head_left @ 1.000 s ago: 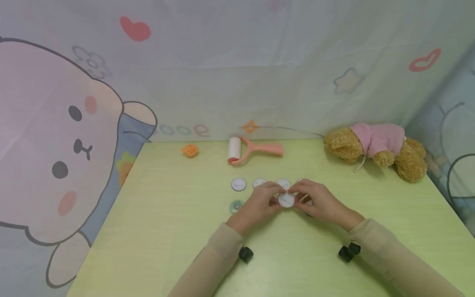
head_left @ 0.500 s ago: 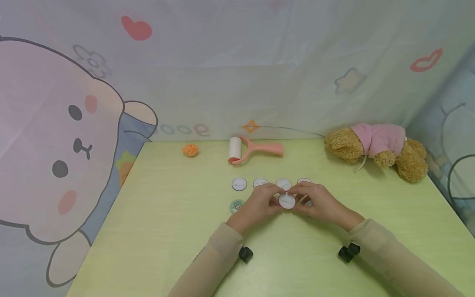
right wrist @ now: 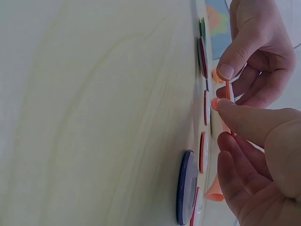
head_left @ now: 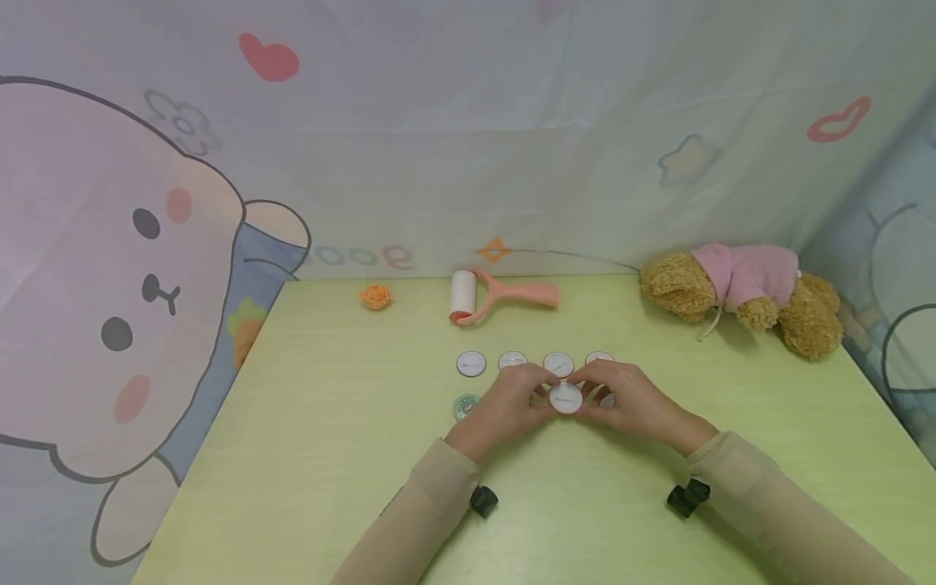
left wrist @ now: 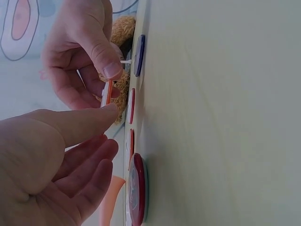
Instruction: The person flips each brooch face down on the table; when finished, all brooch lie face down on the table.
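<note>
Both hands pinch one round pin badge (head_left: 566, 399) between thumbs and fingers, one hand on each side. Its white back with the pin faces up in the head view, and an orange edge shows in the left wrist view. My left hand (head_left: 509, 407) grips the left rim, my right hand (head_left: 630, 398) the right rim. The badge is held just above the table. Behind the hands lies a row of badges with their pin backs up, among them a left one (head_left: 471, 363) and a right one (head_left: 600, 357). A green badge (head_left: 465, 407) lies partly behind my left hand.
A lint roller (head_left: 504, 296) with a pink handle lies at the back of the table (head_left: 329, 455). Left of it sits a small orange object (head_left: 376, 296). A teddy bear (head_left: 742, 292) in pink clothing lies at the back right, before the printed curtain (head_left: 453, 162).
The held badge has come very slightly nearer the person, with both hands still pinching it. The other things have stayed in place.
</note>
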A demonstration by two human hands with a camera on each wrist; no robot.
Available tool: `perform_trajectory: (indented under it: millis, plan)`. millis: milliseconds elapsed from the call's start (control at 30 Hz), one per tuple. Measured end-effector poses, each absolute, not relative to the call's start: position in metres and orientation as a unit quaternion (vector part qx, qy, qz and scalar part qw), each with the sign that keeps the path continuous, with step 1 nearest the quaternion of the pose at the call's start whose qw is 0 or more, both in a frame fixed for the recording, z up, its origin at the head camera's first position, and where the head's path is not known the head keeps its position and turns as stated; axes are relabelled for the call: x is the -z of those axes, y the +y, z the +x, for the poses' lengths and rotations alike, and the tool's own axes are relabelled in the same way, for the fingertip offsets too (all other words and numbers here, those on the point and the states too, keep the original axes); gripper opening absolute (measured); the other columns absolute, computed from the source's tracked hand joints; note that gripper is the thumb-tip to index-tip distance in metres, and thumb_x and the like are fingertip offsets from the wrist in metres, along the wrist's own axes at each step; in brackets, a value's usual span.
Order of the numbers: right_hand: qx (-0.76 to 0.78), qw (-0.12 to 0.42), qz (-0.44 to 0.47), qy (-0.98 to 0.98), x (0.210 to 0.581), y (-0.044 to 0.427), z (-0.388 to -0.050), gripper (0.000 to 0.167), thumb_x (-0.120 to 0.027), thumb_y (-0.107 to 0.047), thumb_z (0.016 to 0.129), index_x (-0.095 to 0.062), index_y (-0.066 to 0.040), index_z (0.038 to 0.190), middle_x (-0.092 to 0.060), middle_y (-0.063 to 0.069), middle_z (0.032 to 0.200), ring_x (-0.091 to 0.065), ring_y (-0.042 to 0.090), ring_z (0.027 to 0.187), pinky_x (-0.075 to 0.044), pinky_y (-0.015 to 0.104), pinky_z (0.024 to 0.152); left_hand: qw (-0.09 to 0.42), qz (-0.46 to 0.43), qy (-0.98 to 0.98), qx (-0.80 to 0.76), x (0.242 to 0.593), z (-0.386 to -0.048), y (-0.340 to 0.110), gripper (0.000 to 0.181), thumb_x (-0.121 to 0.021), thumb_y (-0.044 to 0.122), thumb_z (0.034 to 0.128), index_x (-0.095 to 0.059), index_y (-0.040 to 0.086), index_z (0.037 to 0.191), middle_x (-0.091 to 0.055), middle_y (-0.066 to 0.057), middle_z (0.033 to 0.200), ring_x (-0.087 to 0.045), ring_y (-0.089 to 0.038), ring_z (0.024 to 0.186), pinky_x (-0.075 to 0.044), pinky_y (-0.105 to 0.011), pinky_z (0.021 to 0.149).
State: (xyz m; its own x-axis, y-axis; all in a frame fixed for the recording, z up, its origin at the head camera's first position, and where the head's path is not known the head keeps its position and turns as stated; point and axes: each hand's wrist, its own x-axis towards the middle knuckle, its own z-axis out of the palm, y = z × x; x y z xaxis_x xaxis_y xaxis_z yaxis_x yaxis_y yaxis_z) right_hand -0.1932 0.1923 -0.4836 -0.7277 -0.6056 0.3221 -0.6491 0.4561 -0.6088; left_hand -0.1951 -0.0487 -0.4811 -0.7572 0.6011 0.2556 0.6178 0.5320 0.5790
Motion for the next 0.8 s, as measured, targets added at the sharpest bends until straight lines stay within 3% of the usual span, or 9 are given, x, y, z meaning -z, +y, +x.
perform_trajectory:
  millis: [800]
  plan:
    - [-0.321, -0.005, 0.371, -0.872, 0.4899, 0.1949, -0.1988, 0.033, -0.088, -0.011, 0.086, -0.075, -0.009, 0.115, -0.075, -0.001, 0.107, -0.072, 0.018, 0.092, -0.061, 0.032, 0.074, -0.001, -0.337, -0.903, 0.268, 0.4799, -0.1928, -0.0444, 0.027, -0.086, 0.018, 0.0888, -0.078, 0.008, 0.112, -0.077, -0.001, 0.109, -0.069, -0.016, 0.102, -0.054, -0.026, 0.094]
